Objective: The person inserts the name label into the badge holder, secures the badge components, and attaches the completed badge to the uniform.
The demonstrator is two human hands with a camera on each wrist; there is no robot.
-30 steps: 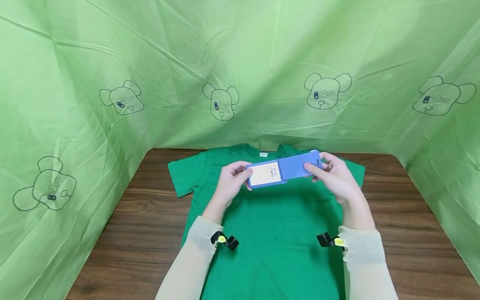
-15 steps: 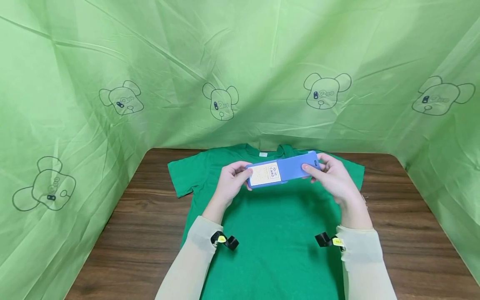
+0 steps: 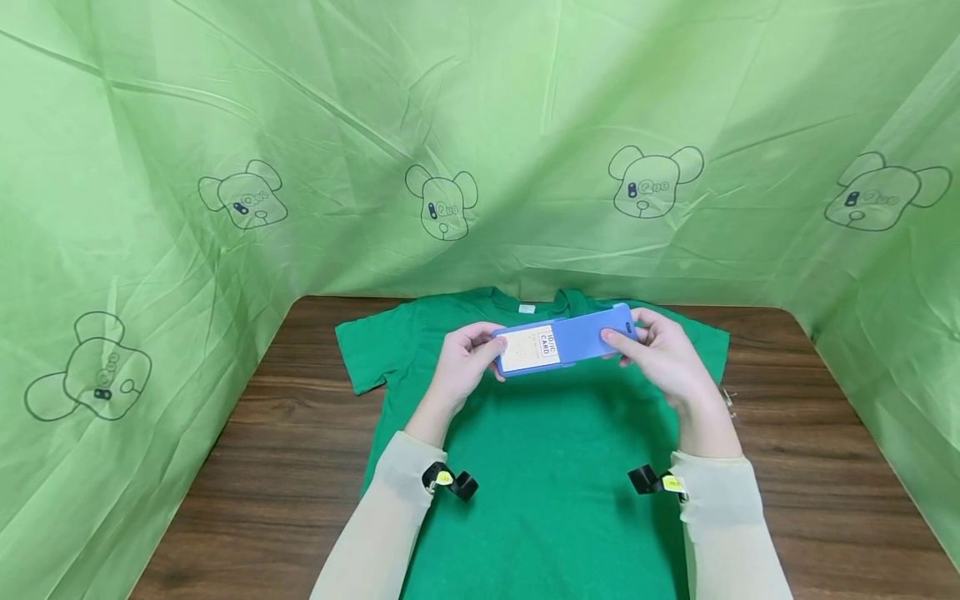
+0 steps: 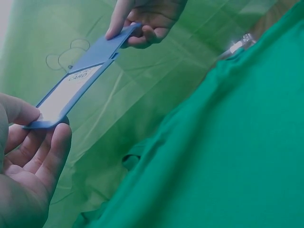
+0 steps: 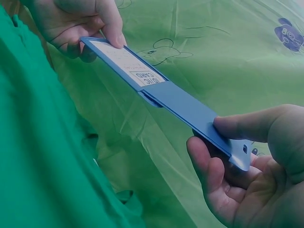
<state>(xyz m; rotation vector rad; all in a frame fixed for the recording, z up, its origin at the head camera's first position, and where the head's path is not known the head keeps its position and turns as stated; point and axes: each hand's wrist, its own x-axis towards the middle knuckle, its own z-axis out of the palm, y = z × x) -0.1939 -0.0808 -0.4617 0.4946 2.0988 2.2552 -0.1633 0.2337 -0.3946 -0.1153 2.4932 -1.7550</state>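
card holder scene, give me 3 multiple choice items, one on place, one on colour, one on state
1. Where is the card holder?
A. flat on the table
B. held above the t-shirt
C. inside a box

2. What colour is the card holder?
A. blue
B. red
C. black

3. How is the card holder held?
A. left hand only
B. right hand only
C. one hand at each end

Answers: 1 B, the wrist views show it lifted clear of the shirt. 2 A, its sleeve is blue. 3 C, fingers pinch each end.

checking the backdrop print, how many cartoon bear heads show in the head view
5: far left low, upper left, centre left, centre right, far right. Folds may hide others.
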